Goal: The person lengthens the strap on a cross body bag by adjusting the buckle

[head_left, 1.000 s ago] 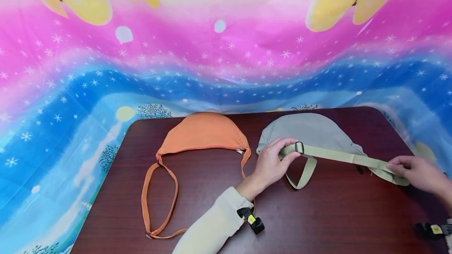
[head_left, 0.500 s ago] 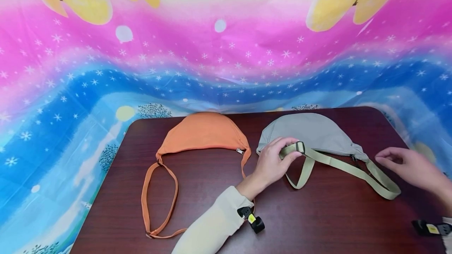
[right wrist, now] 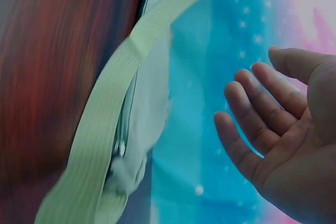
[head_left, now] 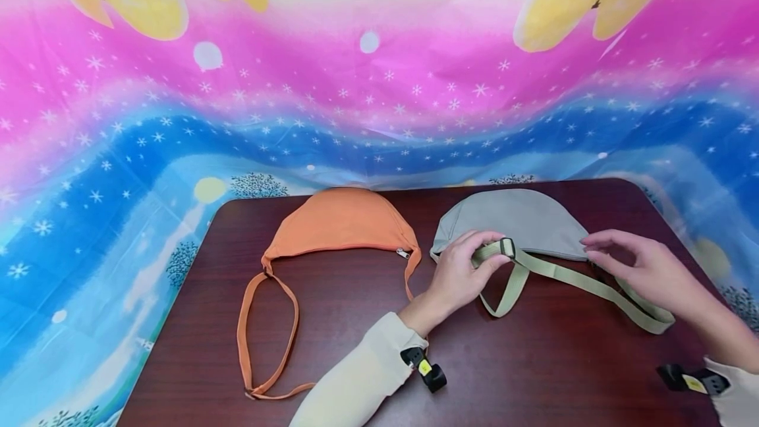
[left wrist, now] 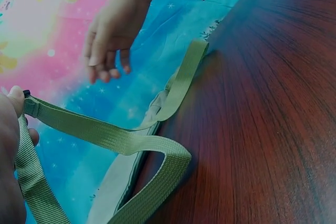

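My left hand pinches the pale green strap beside its dark slide buckle, lifted in front of the grey-green waist bag. From the buckle the strap runs right and bends back toward the bag's right end; another loop hangs below the left fingers. Over that right end is my right hand, holding nothing. In the right wrist view its fingers are spread and relaxed, apart from the strap. The bag's zipper pull shows there near the strap's end.
An orange waist bag lies left of the grey-green one, its orange strap looped toward the front and partly behind my left forearm. Both bags lie at the back of the dark wooden table. A printed cloth hangs behind.
My right hand lets go of the strap, which sags into a bend on the right. That hand then moves left over the bag's end. My left hand keeps its place at the buckle.
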Motion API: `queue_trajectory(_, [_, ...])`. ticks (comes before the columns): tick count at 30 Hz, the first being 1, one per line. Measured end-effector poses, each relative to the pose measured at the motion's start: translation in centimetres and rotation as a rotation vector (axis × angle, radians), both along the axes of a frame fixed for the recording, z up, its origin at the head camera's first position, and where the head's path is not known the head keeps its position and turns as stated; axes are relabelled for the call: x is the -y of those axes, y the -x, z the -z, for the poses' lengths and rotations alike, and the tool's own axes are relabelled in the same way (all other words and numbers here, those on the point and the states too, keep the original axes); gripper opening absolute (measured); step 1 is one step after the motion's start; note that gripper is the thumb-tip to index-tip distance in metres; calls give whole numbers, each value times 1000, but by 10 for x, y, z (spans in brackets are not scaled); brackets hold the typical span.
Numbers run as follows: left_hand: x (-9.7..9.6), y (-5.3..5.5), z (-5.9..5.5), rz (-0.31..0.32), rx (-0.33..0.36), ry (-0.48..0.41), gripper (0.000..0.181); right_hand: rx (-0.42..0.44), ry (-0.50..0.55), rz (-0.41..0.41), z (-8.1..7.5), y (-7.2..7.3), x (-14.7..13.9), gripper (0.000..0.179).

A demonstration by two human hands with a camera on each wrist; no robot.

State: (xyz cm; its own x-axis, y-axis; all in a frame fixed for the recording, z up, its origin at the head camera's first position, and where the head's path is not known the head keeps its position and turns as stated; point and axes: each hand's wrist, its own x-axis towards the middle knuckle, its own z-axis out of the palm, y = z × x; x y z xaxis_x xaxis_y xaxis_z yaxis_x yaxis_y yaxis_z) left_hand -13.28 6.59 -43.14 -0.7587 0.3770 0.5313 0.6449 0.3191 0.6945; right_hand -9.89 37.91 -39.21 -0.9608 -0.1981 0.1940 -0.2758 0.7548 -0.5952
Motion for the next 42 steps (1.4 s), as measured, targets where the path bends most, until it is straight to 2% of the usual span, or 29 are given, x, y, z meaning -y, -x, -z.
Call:
queue_trajectory(7, [-3,-1,-1,1,13,-4,32,-40,72,-121,-3,1,33,37])
queue_trajectory(13, [-4,-2,-1,7,44,-10,32,-39,139,-163,-5,0,59,46])
queue_trajectory(25, [-4,-2,-1,12,29,-13,32,-44,283,-219,2,1,89,48])
queue_trajectory(34, [-5,-2,0,-7,13,-5,32,-51,316,-195,6,6,97,40])
queue_trajectory(42, [-5,-2,1,6,20,-21,31,-76,300,-170,7,6,98,38])
